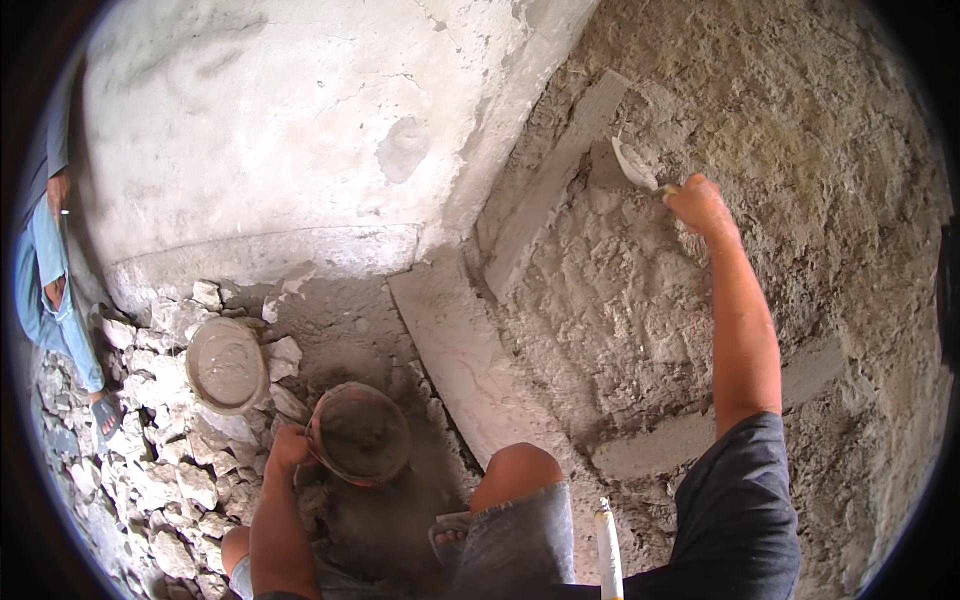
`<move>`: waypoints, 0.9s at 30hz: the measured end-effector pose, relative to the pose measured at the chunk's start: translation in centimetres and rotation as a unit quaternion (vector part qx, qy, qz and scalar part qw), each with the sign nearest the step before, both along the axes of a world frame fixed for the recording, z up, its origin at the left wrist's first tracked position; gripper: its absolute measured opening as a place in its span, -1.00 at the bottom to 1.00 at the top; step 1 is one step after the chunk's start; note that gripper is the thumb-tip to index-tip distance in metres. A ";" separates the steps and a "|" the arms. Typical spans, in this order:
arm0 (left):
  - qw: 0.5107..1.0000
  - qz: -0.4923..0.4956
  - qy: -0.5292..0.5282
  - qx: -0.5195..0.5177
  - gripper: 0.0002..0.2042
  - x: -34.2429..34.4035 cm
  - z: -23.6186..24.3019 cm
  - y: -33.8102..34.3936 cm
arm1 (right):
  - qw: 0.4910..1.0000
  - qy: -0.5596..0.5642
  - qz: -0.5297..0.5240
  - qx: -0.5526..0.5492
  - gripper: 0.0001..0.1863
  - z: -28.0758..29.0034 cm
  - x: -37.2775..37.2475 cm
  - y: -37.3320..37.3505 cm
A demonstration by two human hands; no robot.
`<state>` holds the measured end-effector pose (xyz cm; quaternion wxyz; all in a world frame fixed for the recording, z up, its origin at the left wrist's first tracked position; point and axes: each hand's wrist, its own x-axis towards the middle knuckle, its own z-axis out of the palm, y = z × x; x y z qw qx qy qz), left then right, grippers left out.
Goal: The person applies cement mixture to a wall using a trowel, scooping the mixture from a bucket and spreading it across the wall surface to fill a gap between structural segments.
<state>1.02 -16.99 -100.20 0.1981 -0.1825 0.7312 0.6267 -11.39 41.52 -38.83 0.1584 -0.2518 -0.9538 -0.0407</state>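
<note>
My right hand (703,207) is closed round the handle of a trowel (634,165), held up at the rough mortar wall (630,290) on the right. Its pale blade lies close against the surface, beside a smooth mortar band (555,185); whether it touches I cannot tell. Low on the left, my left hand (290,446) grips the rim of a reddish bucket (316,425). Grey, wet-looking mortar (362,434) sits inside that bucket. A second round tub (226,364), filled with lighter grey mix, stands on the stones behind it.
Broken stones (165,440) cover the floor at the left. A flat grey ledge (465,350) runs along the wall's foot. The white wall (290,120) meets the rough one at a corner. Another person's jeans (60,290) show at far left. A cigarette (607,550) juts in below.
</note>
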 end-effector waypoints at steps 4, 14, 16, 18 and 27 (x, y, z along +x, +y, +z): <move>1.000 0.006 -0.023 0.008 -0.81 0.0 1.5 0.8 | 0.999 0.018 -0.021 0.040 -0.56 2.5 3.1 -1.0; 1.000 -0.011 -0.023 -0.014 -0.81 0.0 2.1 1.6 | 0.973 0.155 0.095 0.142 -0.63 4.3 10.2 -5.3; 1.000 -0.016 -0.009 -0.021 -0.80 -0.1 0.7 0.8 | 0.949 0.191 0.235 0.085 -0.65 4.3 11.6 -6.9; 1.000 -0.005 -0.012 0.002 -0.80 -0.4 -1.6 -0.5 | 0.936 0.187 0.292 -0.067 -0.65 4.5 12.3 -8.2; 1.000 -0.022 0.007 0.011 -0.77 0.2 0.9 1.9 | 0.661 0.138 0.422 -0.605 -0.73 -0.2 8.5 0.2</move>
